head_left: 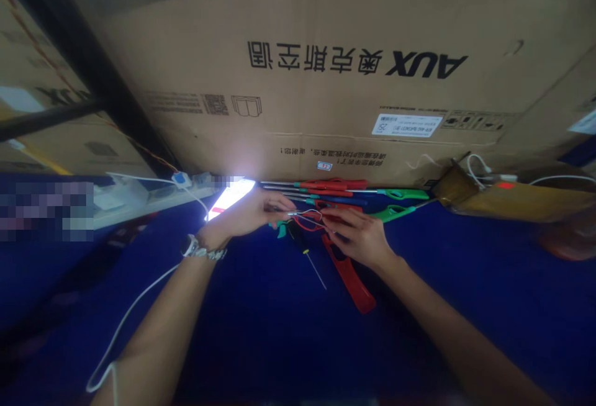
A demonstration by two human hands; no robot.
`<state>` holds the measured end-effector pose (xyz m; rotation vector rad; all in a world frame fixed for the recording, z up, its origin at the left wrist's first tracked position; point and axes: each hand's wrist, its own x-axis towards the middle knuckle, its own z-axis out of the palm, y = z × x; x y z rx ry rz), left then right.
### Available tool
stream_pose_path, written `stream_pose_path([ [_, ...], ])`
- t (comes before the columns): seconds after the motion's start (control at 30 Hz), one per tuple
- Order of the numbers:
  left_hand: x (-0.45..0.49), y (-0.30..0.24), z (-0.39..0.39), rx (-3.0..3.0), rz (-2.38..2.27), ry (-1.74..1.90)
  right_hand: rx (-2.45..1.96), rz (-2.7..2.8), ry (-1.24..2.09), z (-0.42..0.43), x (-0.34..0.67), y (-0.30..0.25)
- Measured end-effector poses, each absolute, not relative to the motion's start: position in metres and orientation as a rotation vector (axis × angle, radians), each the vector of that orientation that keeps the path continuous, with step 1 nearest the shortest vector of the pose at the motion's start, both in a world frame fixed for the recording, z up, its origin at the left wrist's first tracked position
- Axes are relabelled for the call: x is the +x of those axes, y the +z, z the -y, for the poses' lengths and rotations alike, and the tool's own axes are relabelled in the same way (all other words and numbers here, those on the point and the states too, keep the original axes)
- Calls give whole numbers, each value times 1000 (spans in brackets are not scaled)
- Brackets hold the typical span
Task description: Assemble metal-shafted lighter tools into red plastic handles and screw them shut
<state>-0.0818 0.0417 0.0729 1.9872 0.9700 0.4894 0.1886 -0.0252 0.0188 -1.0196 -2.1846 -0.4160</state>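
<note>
My left hand [254,210], with a metal watch [190,246] on its wrist, pinches one end of a thin pale wire [310,211] that has a small shiny tip. The fingers of my right hand [356,232] are closed on the wire's other side, beside a thin rod. Below my hands lies a screwdriver [305,246] with a dark handle. A red plastic lighter casing [351,279] sits under my right hand. Just beyond are several long-necked lighters, among them a red lighter [342,184] and a green lighter [403,194]. A small green piece [282,229] lies under my left hand.
A large cardboard carton [311,95] stands upright behind the blue surface [261,331]. Left of my hands are a phone with a lit screen [231,198], a power strip [135,207] and a white cable [135,306]. A brown packet [516,198] lies at the right.
</note>
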Motion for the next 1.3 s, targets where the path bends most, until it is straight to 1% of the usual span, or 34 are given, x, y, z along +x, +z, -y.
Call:
stream_pose_path([
  [0.1,-87,76,-42,1987,-921,435,-1022,2210,-385,26,188,17],
  [0.23,-90,81,-40,1907,-905,346,-971,2212,-429,29,185,16],
  [0.33,-89,85,-36,1958,-938,318,-942,2203,-453,31,183,17],
  [0.53,-81,83,-30,2026,-990,404,-931,2169,-504,34,183,20],
  [0.83,-69,84,-22,2268,-879,427,-964,2175,-405,31,195,21],
  [1.13,-73,88,-21,2215,-914,444,-955,2194,-351,35,190,26],
  [1.3,-80,95,-24,2085,-972,298,-953,2232,-361,39,184,31],
])
